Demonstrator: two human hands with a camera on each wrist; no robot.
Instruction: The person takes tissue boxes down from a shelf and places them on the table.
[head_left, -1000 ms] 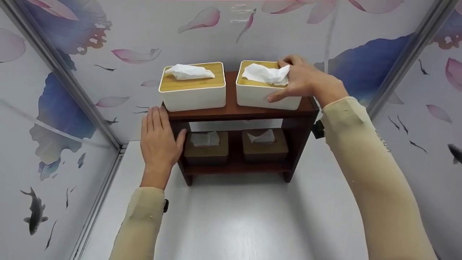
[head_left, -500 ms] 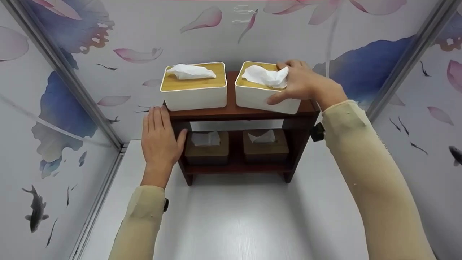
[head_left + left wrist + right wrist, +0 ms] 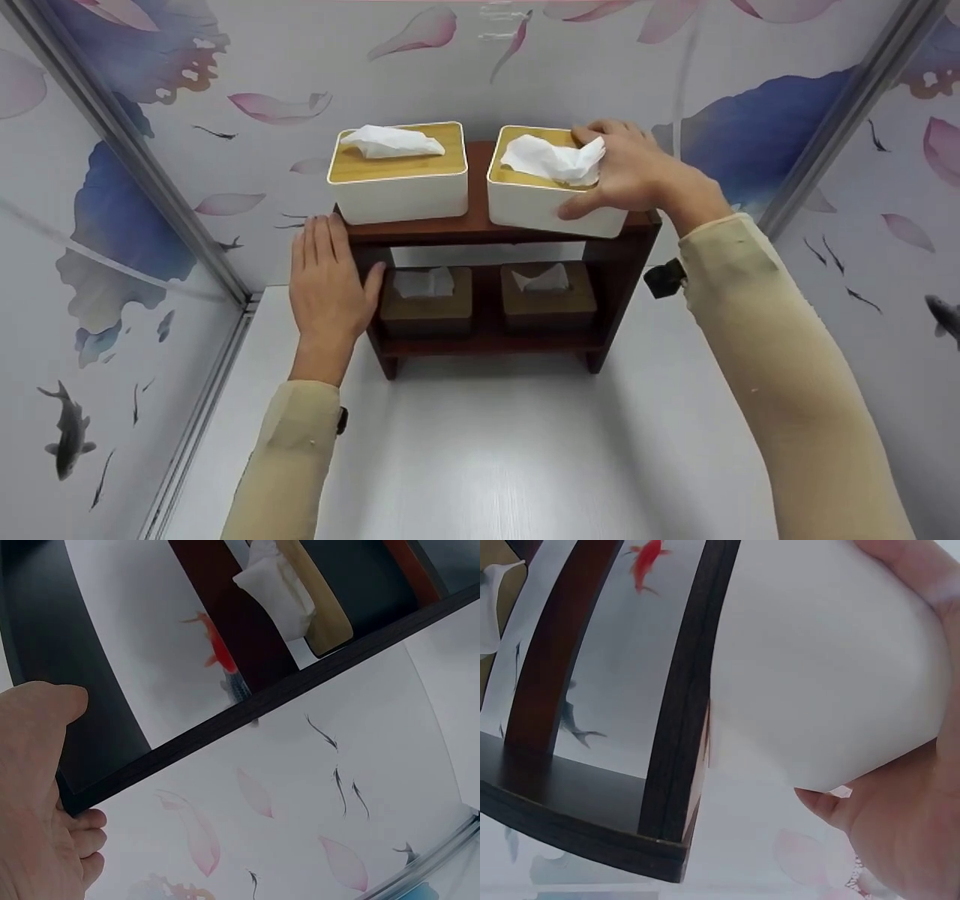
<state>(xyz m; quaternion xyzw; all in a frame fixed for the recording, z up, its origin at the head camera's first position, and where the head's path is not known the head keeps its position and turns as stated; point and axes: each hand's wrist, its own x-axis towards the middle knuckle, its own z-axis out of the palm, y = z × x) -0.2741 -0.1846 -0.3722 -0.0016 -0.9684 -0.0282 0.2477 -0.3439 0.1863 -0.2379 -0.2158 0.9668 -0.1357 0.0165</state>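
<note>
A small dark red-brown shelf (image 3: 480,233) stands against the far wall. My right hand (image 3: 626,169) grips the right end of a white tissue box (image 3: 540,204) with a wooden lid, thumb on its front and fingers over the back. That box sits slightly turned on the top board, and its front right corner reaches past the board's front edge. My left hand (image 3: 326,285) holds the shelf's left side panel. In the left wrist view the thumb (image 3: 71,701) lies on the panel's inner face, with the fingers (image 3: 88,841) around its outer side.
Another white tissue box (image 3: 401,196) sits on the top board at left. Two brown tissue boxes (image 3: 426,319) (image 3: 551,313) stand on the lower board. Walls (image 3: 150,300) printed with petals and fish enclose the shelf on three sides; a pale floor (image 3: 480,450) lies in front.
The right white tissue box has turned a little in my right hand, its front right corner coming forward over the edge. My left hand stays on the shelf's side.
</note>
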